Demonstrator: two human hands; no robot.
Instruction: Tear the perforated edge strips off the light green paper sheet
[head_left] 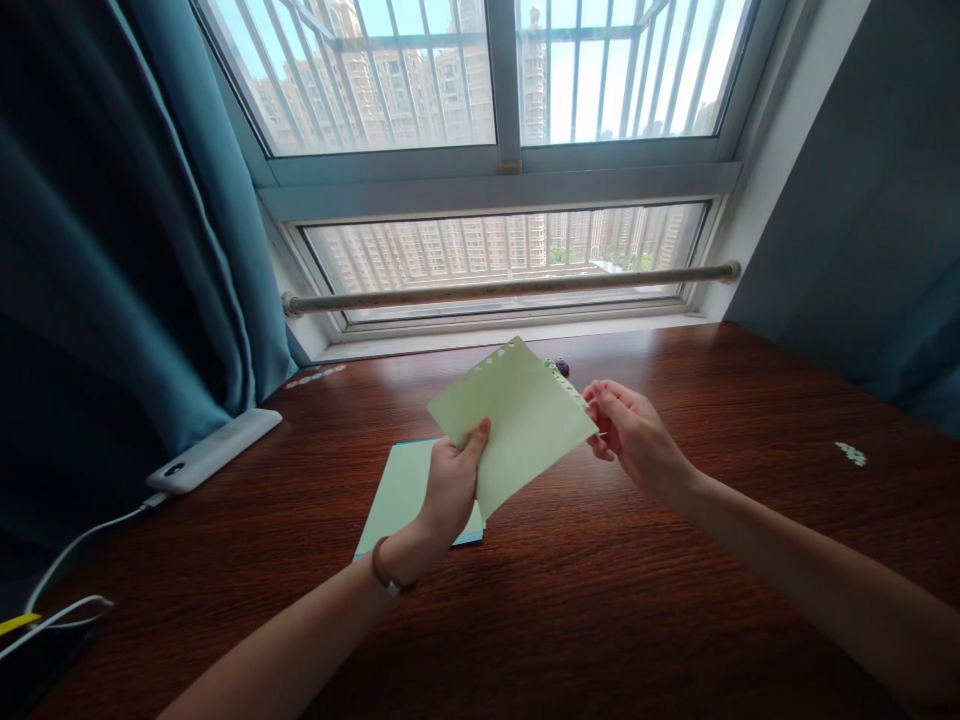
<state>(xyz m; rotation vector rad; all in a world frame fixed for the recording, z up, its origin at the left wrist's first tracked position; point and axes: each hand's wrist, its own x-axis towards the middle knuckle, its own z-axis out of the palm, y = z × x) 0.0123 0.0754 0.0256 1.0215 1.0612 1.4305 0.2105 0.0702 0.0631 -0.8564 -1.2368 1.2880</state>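
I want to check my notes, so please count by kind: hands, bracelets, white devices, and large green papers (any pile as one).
Hands: 2 (left hand, right hand)
Bracelet: 1
White device: 1
Large green papers: 2 (held paper, lower paper)
Total: 6

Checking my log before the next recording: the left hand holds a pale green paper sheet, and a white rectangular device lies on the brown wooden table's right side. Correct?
Not quite: in the head view, the white rectangular device lies on the left side of the brown wooden table, beside the blue fabric curtain. The left hand does hold the pale green paper sheet.
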